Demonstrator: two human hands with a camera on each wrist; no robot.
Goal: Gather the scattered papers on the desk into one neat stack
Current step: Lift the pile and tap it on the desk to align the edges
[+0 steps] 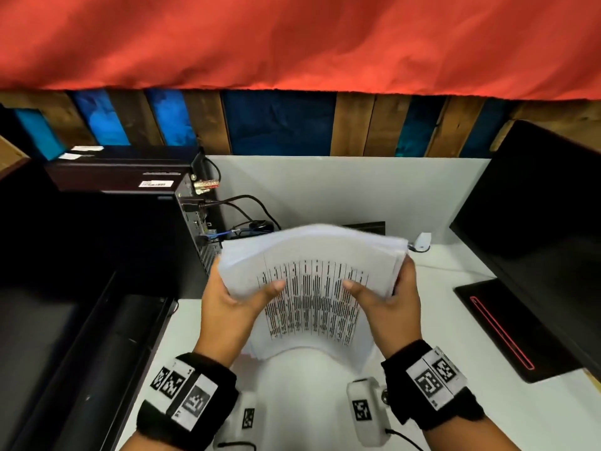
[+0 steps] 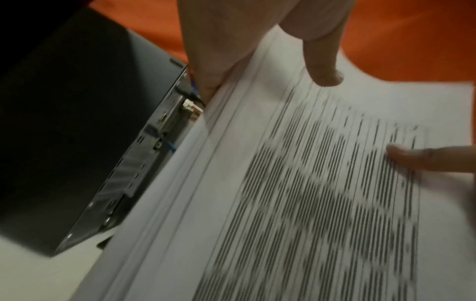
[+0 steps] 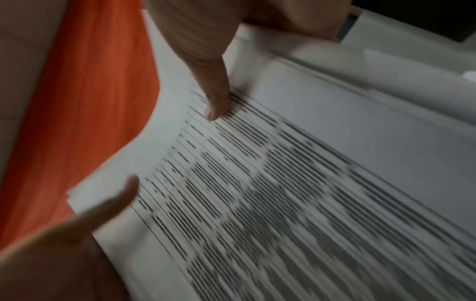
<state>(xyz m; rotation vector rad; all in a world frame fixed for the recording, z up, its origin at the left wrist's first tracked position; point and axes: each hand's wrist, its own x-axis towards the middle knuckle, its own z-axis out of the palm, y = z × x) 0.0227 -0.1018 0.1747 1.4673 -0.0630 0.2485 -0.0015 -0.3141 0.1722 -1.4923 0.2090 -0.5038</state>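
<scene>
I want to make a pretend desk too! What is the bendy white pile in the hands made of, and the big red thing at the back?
The pile looks like thin matt printer paper: it curves, its edges fan into sheets, with black print. The red thing looks like soft cloth: matt and wrinkled.

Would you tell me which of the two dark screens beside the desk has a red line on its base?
The screen on the right: its base carries a red line; the left screen shows none.

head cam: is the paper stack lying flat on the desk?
No: the left hand and right hand hold the bowed stack of white printed papers upright.
</scene>
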